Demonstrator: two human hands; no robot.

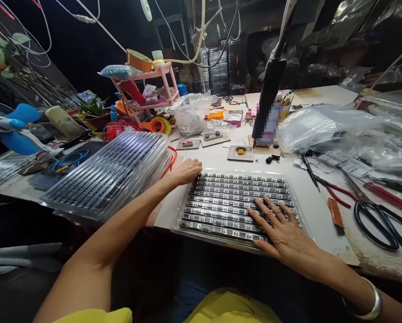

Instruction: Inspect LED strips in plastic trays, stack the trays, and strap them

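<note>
Tray (290,181) of clear plastic, packed with rows of small metal connectors, lies on the white bench top (317,211) directly before the person, its near edge hanging slightly over the table's near rim. The rows run left to right, so the tray's long axis crosses the person's body, and both hands meet it from the near side. The right hand (281,229) lies flat on the near right part of the tray, palm down, fingers (266,208) spread and extended across several rows, touching the connectors without closing on anything. The left hand (186,171) sits at the tray's far left corner, its fingers curled loosely downward at the rim; whether they pinch the edge or merely rest against it cannot be told from this view. Of the two, the right hand covers more of the tray and lies nearer its middle. Just to the left, a stack of similar trays (109,175) stands tilted on the bench, close to the left forearm. To the right of the tray, apart from it, lie a pair of black-handled scissors (379,215) and red-handled pliers (335,193). A small jig (240,153) sits on the bench just beyond the tray's far edge.
</note>
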